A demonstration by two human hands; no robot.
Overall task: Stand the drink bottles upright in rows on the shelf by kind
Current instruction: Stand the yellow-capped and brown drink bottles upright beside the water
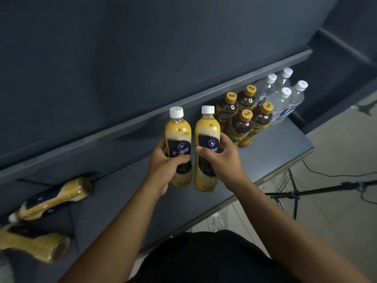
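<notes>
Two milk tea bottles with white caps and yellow-and-purple labels stand upright side by side on the dark shelf (271, 144). My left hand (165, 166) grips the left bottle (178, 131) around its middle. My right hand (222, 160) grips the right bottle (207, 129) the same way. To their right stand several dark tea bottles with yellow caps (242, 119), and beyond them several clear water bottles with white caps (285, 94). Two more milk tea bottles lie on their sides at the left, one (55, 199) behind the other (32, 246).
The shelf has a raised back ledge (122, 127) and a dark wall behind. Its front edge runs diagonally on the right. Past that edge, on the pale floor, stand a black tripod (293, 195) and a cable (334, 175).
</notes>
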